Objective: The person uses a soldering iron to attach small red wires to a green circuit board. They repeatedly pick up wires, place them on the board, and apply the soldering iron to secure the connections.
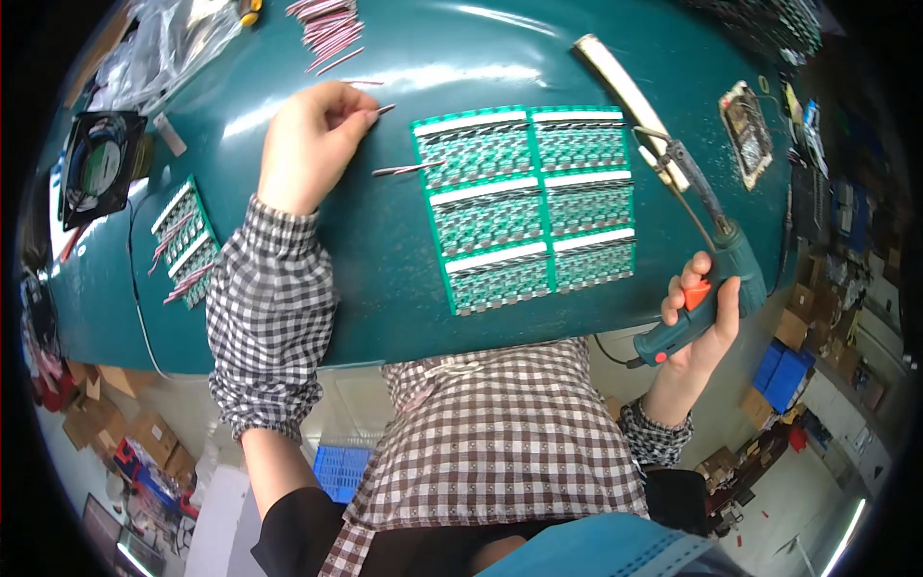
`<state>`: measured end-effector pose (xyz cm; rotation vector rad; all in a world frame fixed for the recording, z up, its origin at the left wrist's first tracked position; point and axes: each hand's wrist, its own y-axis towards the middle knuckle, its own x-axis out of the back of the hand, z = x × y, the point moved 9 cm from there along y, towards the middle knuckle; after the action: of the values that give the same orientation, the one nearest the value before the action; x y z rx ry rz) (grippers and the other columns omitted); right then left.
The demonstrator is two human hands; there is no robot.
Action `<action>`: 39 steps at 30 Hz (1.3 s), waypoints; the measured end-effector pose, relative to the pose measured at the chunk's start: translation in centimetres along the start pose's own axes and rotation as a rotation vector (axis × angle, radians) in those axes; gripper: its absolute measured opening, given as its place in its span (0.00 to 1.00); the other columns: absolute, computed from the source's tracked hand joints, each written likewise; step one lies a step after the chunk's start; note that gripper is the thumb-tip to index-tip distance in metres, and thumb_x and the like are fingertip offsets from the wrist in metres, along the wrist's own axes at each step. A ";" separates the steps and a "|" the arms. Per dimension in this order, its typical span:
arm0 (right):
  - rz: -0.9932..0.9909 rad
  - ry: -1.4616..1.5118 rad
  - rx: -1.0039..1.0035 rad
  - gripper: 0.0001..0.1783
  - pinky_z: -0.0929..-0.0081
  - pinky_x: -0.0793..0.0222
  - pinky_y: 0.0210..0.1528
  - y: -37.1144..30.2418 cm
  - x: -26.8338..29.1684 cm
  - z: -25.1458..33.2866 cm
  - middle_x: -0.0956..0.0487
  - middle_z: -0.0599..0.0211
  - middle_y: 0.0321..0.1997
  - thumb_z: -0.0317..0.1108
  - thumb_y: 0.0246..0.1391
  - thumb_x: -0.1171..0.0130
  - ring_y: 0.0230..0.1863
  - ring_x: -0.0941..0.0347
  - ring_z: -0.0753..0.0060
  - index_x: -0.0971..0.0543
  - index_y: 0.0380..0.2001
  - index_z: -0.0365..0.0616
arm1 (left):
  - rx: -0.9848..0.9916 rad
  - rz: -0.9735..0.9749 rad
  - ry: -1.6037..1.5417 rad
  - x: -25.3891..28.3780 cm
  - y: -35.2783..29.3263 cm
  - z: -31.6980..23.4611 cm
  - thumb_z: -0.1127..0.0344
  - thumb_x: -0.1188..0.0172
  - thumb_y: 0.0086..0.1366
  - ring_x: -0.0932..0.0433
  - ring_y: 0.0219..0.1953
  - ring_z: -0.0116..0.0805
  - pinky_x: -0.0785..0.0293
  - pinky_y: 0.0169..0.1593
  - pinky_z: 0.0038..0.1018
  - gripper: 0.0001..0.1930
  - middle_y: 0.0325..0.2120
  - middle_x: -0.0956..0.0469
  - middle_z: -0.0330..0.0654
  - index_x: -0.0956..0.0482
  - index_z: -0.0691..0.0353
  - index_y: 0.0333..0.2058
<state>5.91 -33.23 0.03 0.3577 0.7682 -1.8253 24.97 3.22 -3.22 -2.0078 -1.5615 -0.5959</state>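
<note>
My left hand point(312, 139) is closed in a pinch on a short thin wire point(386, 109), just left of the circuit board panel's upper corner. In my right hand point(707, 332) is a green soldering gun point(738, 264) with an orange trigger, its metal tip pointing up and away over the right of the table. The green circuit board panel point(535, 207) lies flat between my hands, in two columns of boards with white strips. A dark and reddish wire pair point(409, 169) lies across its upper left edge.
A bundle of red and white wires point(329, 34) lies at the far side. On the left are a black fan point(101, 168) and a smaller board with wires point(187, 245). A pale strip point(615, 82) and a dirty cleaning pad point(747, 135) lie to the right.
</note>
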 end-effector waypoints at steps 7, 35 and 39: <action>0.062 -0.069 -0.040 0.25 0.75 0.22 0.24 0.1 -1.9 -2.1 0.24 0.56 0.35 0.47 0.64 0.49 0.30 0.22 0.65 0.31 0.46 0.30 | -0.090 -0.071 -0.006 0.8 -2.0 -3.0 0.69 0.40 0.62 0.31 0.30 0.22 0.32 0.36 0.21 0.07 0.27 0.23 0.35 0.21 0.68 0.35; -0.005 -0.460 -0.040 0.27 0.77 0.25 0.22 1.1 -4.0 -3.1 0.28 0.59 0.34 0.48 0.60 0.44 0.28 0.25 0.69 0.32 0.45 0.30 | -0.036 0.112 -0.121 -3.4 -3.1 -5.2 0.72 0.36 0.53 0.36 0.20 0.22 0.37 0.25 0.21 0.04 0.23 0.26 0.35 0.21 0.63 0.28; 0.013 -0.493 -0.042 0.27 0.78 0.25 0.23 1.0 -4.3 -3.2 0.27 0.59 0.33 0.48 0.60 0.44 0.28 0.24 0.68 0.31 0.44 0.30 | -0.112 0.011 0.068 -4.1 -3.2 -5.4 0.72 0.37 0.51 0.25 0.25 0.31 0.29 0.30 0.26 0.04 0.24 0.25 0.39 0.23 0.61 0.26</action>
<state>8.11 -28.28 -0.21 -0.1162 0.4558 -1.7794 20.77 -2.61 -1.22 -2.0536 -1.5067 -0.7542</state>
